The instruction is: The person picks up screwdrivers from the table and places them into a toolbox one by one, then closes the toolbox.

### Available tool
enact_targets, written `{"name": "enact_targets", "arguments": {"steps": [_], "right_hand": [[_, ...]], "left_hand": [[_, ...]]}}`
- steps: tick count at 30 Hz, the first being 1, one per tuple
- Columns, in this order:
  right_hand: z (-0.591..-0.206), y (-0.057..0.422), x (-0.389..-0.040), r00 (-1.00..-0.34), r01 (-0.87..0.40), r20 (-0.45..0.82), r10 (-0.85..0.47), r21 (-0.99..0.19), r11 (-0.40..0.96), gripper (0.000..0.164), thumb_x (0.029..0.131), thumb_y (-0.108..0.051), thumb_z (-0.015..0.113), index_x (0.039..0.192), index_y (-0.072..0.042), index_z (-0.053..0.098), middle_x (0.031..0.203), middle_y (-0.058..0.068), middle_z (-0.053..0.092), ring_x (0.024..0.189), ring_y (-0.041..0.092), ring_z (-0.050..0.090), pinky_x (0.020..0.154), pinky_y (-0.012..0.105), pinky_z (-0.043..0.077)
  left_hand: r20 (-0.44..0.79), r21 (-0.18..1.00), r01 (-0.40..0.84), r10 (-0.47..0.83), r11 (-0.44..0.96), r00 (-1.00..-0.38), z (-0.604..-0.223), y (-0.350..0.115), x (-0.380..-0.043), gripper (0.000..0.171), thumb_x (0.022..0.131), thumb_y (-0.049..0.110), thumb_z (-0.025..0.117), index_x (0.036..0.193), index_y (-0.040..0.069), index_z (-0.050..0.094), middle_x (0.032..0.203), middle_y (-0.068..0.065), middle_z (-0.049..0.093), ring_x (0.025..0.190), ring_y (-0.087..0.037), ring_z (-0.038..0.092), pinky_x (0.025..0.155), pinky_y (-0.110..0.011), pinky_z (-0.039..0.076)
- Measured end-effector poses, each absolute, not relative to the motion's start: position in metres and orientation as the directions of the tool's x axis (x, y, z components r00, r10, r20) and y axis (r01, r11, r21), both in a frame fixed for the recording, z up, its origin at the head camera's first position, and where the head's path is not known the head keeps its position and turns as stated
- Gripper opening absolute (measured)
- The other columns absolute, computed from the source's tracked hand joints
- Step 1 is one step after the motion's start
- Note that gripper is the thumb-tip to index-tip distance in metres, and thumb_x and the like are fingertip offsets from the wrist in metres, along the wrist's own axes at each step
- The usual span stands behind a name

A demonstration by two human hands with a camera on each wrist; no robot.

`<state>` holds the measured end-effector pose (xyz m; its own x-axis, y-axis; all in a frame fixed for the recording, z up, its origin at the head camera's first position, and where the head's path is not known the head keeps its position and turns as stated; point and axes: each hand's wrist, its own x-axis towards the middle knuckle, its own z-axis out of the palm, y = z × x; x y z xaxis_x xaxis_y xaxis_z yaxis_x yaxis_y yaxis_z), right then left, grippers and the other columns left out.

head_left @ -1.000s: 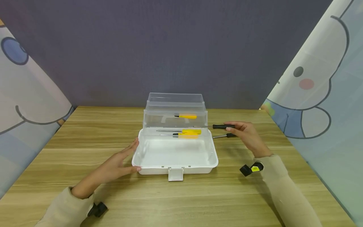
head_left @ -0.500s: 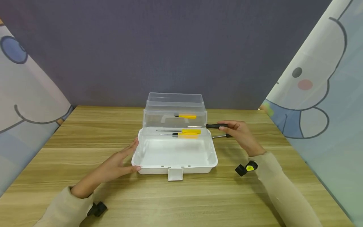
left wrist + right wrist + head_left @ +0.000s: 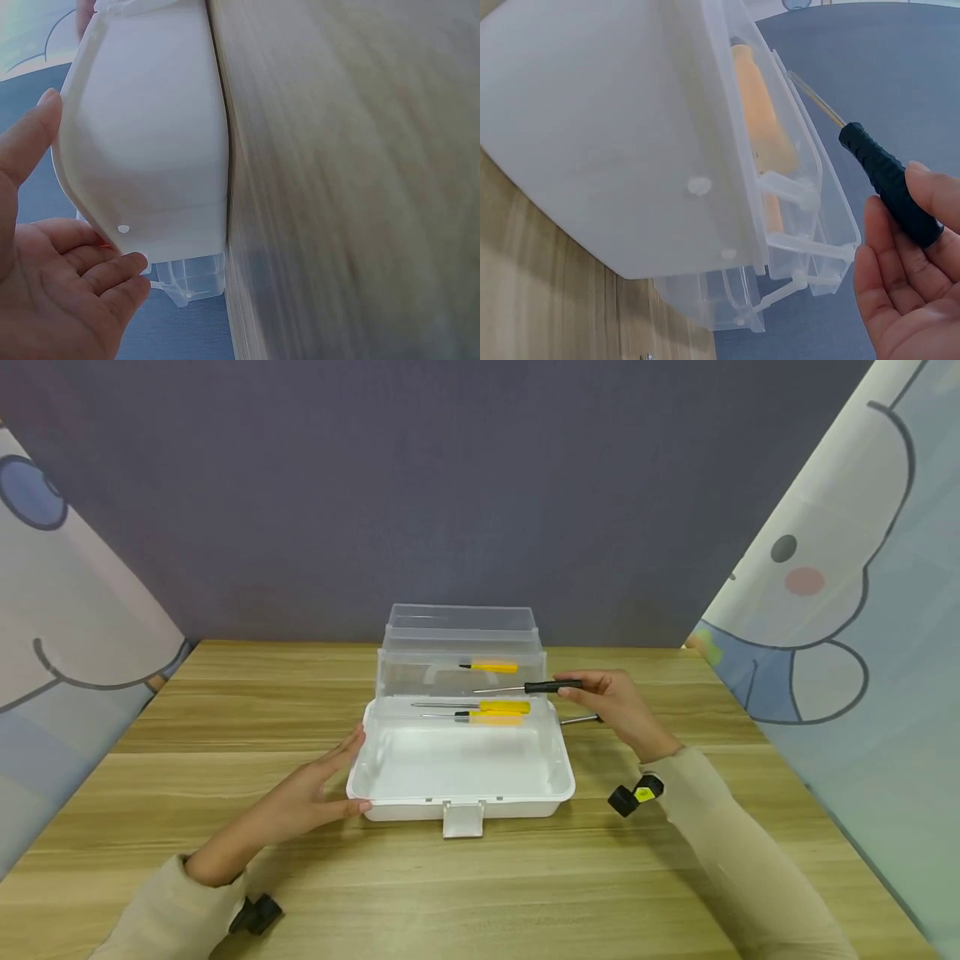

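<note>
A white toolbox (image 3: 465,760) stands with its clear tiered trays (image 3: 461,647) folded out at the back. My left hand (image 3: 307,793) rests its straight fingers and thumb against the left side and front corner of the box. My right hand (image 3: 611,702) pinches a black-handled screwdriver (image 3: 553,687) by its handle, with the shaft pointing left over the trays. In the right wrist view the black screwdriver (image 3: 889,180) hangs close beside the trays. Yellow-handled screwdrivers lie in the trays: one in the upper tray (image 3: 495,667), two lower down, including a long one (image 3: 506,707).
Another screwdriver (image 3: 581,720) lies on the wooden table (image 3: 465,902) right of the box, its handle partly behind my right hand. The front latch (image 3: 463,820) hangs down. A dark panel (image 3: 480,502) rises behind the table, with cartoon-printed curtains (image 3: 825,568) at the sides.
My right hand has carried the black-handled screwdriver left and slightly up, so its shaft now reaches farther over the trays. My left hand stays at the box's left side.
</note>
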<state>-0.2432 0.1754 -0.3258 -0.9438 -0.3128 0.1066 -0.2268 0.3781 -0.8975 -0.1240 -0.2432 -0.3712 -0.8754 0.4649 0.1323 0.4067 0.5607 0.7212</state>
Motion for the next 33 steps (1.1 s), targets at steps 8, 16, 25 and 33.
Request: {"name": "enact_targets", "arguments": {"steps": [8,16,25,33], "right_hand": [[-0.325,0.172,-0.247,-0.934,-0.229,0.118,-0.337,-0.922,0.312,0.041,0.090,-0.025,0.066,0.122,0.000,0.062,0.100,-0.005,0.072,0.087,0.009,0.058,0.081,0.032,0.039],[-0.322,0.166,-0.250,-0.936,-0.195,0.079,-0.343,-0.928,0.319,0.038,0.089,-0.025,0.067,0.119,-0.002,0.064,0.106,0.000,0.071,0.117,0.024,0.054,0.102,0.045,0.035],[-0.320,0.154,-0.251,-0.932,-0.225,0.064,-0.357,-0.873,0.432,0.040,0.087,-0.029,0.069,0.120,-0.006,0.065,0.112,0.005,0.067,0.080,0.020,0.058,0.077,0.030,0.050],[-0.319,0.148,-0.252,-0.923,-0.242,0.067,-0.379,-0.866,0.437,0.039,0.088,-0.025,0.068,0.120,-0.004,0.064,0.111,0.008,0.067,0.076,0.019,0.059,0.066,0.024,0.049]], "left_hand": [[0.141,0.712,0.416,0.465,0.565,-0.874,-0.372,-0.243,-0.125,0.088,0.085,0.030,0.070,0.149,0.001,0.016,0.155,-0.021,0.011,0.139,-0.044,0.014,0.097,-0.002,0.010],[0.137,0.715,0.411,0.464,0.565,-0.875,-0.372,-0.243,-0.125,0.089,0.085,0.031,0.070,0.149,0.001,0.016,0.155,-0.021,0.010,0.139,-0.044,0.014,0.097,-0.001,0.010],[0.134,0.715,0.411,0.466,0.566,-0.875,-0.372,-0.243,-0.125,0.089,0.085,0.030,0.070,0.149,0.000,0.015,0.155,-0.021,0.009,0.139,-0.045,0.013,0.097,-0.002,0.010],[0.128,0.729,0.402,0.466,0.554,-0.876,-0.372,-0.243,-0.124,0.089,0.085,0.031,0.070,0.149,0.001,0.015,0.155,-0.019,0.008,0.139,-0.045,0.011,0.097,-0.002,0.010]]}}
